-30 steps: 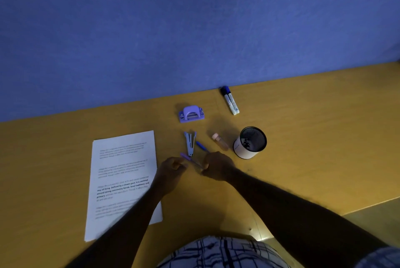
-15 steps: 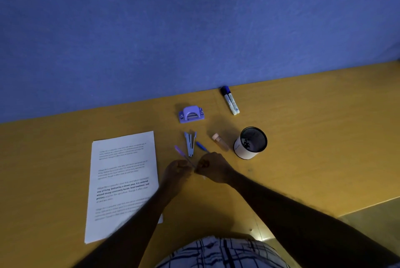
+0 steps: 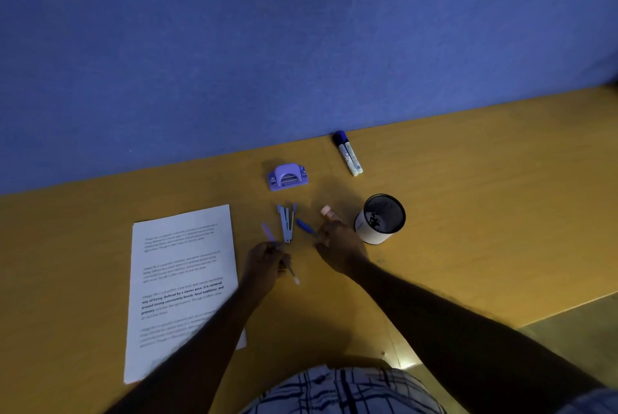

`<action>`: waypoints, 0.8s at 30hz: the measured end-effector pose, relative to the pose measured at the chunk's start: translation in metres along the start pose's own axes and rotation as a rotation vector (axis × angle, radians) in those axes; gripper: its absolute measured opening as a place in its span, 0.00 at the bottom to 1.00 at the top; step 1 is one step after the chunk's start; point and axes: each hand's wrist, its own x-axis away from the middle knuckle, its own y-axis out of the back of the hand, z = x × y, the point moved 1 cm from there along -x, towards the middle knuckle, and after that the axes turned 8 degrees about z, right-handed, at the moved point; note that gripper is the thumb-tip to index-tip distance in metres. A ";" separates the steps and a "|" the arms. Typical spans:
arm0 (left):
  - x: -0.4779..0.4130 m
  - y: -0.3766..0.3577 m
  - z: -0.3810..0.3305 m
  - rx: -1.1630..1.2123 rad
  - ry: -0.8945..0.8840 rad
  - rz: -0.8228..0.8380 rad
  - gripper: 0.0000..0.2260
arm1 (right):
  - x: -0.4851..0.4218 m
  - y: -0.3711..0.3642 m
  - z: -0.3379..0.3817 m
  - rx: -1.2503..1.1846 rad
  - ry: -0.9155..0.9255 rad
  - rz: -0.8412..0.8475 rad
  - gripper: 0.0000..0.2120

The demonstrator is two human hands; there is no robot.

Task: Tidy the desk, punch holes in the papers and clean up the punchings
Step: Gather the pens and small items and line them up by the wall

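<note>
Flat blue fabric-textured wall panel (image 3: 301, 39) fills upper half of frame, edge to edge, plain, slightly darker toward upper corners. Yellow-brown wooden tabletop (image 3: 485, 213) meets wall along line slanting from middle left up to right edge. Tabletop spans lower half; smooth matte surface, faint seam running diagonally at lower centre. Front edge cuts across lower right. Beyond it, dull olive-grey floor (image 3: 575, 333) in lower right corner. Light dim, bluish overall; small bright glare spot on tabletop near bottom centre.
</note>
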 end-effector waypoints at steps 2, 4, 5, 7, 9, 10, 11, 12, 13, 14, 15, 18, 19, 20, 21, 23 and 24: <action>0.002 0.000 0.000 -0.022 -0.015 0.001 0.06 | -0.005 -0.005 -0.005 0.133 0.011 0.049 0.14; 0.002 0.001 0.000 -0.033 -0.028 0.007 0.06 | -0.006 -0.007 -0.008 0.184 -0.021 0.074 0.17; 0.003 0.001 0.000 -0.041 -0.031 0.010 0.07 | -0.007 -0.007 -0.008 0.188 -0.036 0.069 0.16; 0.003 0.001 0.000 -0.059 -0.035 0.012 0.07 | -0.007 -0.007 -0.007 0.180 -0.065 0.060 0.13; 0.003 0.002 0.001 -0.073 -0.037 0.012 0.07 | -0.007 -0.008 -0.004 0.182 -0.096 0.068 0.14; 0.003 0.003 0.002 -0.086 -0.040 0.014 0.07 | -0.008 -0.008 -0.004 0.180 -0.107 0.072 0.17; 0.002 0.002 0.002 -0.100 -0.044 0.017 0.07 | -0.008 -0.008 -0.004 0.171 -0.115 0.075 0.20; 0.002 0.002 0.001 -0.109 -0.048 0.018 0.08 | -0.007 -0.007 -0.004 0.156 -0.119 0.079 0.21; 0.001 0.002 0.000 -0.109 -0.049 0.016 0.08 | -0.006 -0.006 -0.004 0.137 -0.122 0.088 0.21; 0.000 0.001 -0.001 -0.101 -0.049 0.010 0.07 | -0.005 -0.004 -0.003 0.114 -0.125 0.101 0.18; 0.000 0.000 -0.001 -0.094 -0.051 0.003 0.06 | -0.004 -0.004 -0.002 0.071 -0.125 0.101 0.12; -0.003 -0.004 -0.004 -0.084 -0.071 -0.010 0.06 | 0.000 -0.005 0.001 -0.217 -0.133 0.045 0.03; -0.004 -0.005 -0.005 -0.093 -0.081 -0.008 0.06 | 0.002 -0.004 0.004 -0.337 -0.140 0.038 0.04; -0.004 -0.007 -0.006 -0.102 -0.088 -0.003 0.05 | 0.004 -0.003 0.007 -0.449 -0.138 0.038 0.05; -0.004 -0.009 -0.008 -0.100 -0.091 0.002 0.06 | 0.006 -0.002 0.011 -0.539 -0.127 0.042 0.05; -0.004 -0.013 -0.012 -0.085 -0.102 0.017 0.06 | 0.009 0.001 0.019 -0.652 -0.109 0.061 0.05; -0.004 -0.016 -0.015 -0.087 -0.111 0.027 0.07 | 0.010 0.003 0.022 -0.700 -0.105 0.069 0.05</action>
